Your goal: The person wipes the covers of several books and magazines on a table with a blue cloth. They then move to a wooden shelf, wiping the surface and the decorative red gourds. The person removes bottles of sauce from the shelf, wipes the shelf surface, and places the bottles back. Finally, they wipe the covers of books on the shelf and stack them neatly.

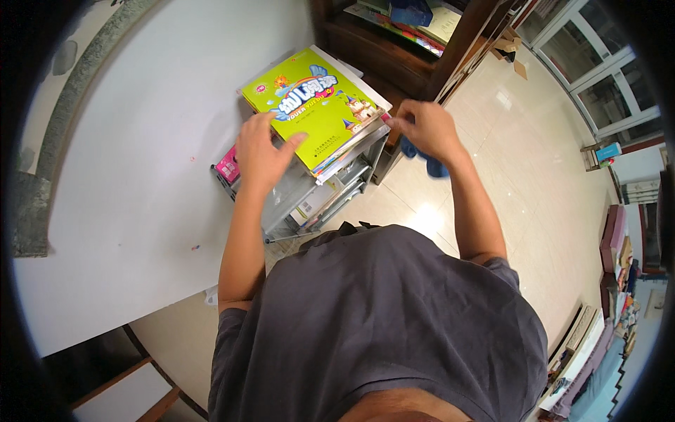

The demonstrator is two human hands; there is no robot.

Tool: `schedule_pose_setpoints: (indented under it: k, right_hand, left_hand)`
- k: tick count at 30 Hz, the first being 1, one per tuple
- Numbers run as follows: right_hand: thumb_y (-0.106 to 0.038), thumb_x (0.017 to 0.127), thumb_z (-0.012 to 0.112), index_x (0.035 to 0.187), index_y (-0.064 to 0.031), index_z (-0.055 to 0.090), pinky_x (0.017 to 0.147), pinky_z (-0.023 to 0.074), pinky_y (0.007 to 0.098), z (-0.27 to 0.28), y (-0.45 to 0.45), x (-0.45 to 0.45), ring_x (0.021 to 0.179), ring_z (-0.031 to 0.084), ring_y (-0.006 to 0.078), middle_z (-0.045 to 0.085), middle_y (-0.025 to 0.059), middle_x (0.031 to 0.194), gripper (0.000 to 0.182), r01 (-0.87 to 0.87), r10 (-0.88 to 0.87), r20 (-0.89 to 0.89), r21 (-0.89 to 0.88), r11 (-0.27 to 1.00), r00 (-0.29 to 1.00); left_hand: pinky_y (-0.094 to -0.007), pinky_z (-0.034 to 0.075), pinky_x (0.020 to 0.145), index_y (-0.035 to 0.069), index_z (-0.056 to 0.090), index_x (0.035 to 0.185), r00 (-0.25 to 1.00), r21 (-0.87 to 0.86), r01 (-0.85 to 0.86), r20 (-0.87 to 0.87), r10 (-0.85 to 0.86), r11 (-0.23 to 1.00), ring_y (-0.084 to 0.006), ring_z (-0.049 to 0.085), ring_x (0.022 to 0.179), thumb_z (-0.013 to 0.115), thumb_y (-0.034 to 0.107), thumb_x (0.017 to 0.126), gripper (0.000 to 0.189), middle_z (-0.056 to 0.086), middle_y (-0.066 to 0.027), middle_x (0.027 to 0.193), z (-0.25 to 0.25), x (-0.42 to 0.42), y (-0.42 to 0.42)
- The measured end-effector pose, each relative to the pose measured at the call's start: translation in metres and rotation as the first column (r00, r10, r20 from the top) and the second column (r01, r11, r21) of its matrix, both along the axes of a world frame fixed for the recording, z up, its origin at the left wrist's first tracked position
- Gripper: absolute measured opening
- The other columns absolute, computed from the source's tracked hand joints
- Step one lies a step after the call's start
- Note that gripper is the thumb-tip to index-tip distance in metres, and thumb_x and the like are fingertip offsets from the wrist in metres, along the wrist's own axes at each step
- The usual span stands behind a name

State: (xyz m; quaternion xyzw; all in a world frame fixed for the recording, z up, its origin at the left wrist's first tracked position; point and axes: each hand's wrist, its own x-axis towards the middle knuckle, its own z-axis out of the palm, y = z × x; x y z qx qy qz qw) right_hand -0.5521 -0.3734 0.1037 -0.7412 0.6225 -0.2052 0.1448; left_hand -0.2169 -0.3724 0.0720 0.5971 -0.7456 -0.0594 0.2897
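Observation:
A stack of books topped by a lime-green children's book (311, 105) lies on the upper level of a grey shelf rack (295, 198). My left hand (263, 153) is at the left side of the stack, fingers apart, its thumb by the green cover's lower left edge. At the stack's right corner is my right hand (424, 126), its thumb and fingertips close to the page edges; whether they pinch anything is unclear. A pink box or book (228, 166) shows left of my left wrist. Papers and books (316, 203) fill the lower level of the rack.
A dark wooden cabinet (379, 45) with books inside stands behind the stack. Blue cloth-like items (435, 166) hang or lie beneath my right hand. The white wall (142, 158) is at the left. Tiled floor (532, 158) spreads right, with a cardboard box (509, 45) near glass doors.

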Motion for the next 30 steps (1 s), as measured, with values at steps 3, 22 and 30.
schedule_pose_setpoints:
  k: [3,22,30]
  right_hand:
    - [-0.049,0.083,0.079,0.089,-0.0079,0.075,0.066,0.0531,0.043,-0.054,0.009,-0.003,0.074,0.07,0.0335,0.073,0.0134,0.079,0.041,0.044,-0.047,0.145,0.023,0.999,0.988]
    - [-0.057,0.081,0.078,0.081,-0.0081,0.077,0.059,0.0482,0.0413,-0.089,-0.037,-0.01,0.062,0.065,0.0307,0.068,0.0129,0.067,0.049,0.091,-0.088,0.319,0.007,0.996,0.944]
    - [-0.049,0.085,0.078,0.078,-0.0051,0.075,0.058,0.0485,0.0369,-0.095,-0.036,-0.016,0.06,0.064,0.0201,0.068,0.01,0.065,0.045,0.084,-0.098,0.448,0.051,0.995,0.889]
  left_hand:
    - [-0.0502,0.031,0.117,0.007,0.056,0.143,0.968,0.002,0.188,0.169,-0.185,0.982,-0.0364,0.034,0.149,0.081,0.05,0.078,0.082,0.04,-0.0189,0.159,-0.007,-0.025,0.025]
    - [-0.0496,0.025,0.123,0.01,0.058,0.144,0.97,-0.008,0.235,-0.064,-0.235,0.972,-0.0381,0.025,0.154,0.083,0.023,0.078,0.072,0.04,-0.0183,0.16,-0.036,-0.038,0.033]
    - [-0.0505,0.026,0.122,0.009,0.059,0.143,0.965,-0.009,0.259,-0.044,-0.26,0.966,-0.0356,0.025,0.154,0.082,0.027,0.079,0.07,0.039,-0.0181,0.161,-0.037,-0.034,0.03]
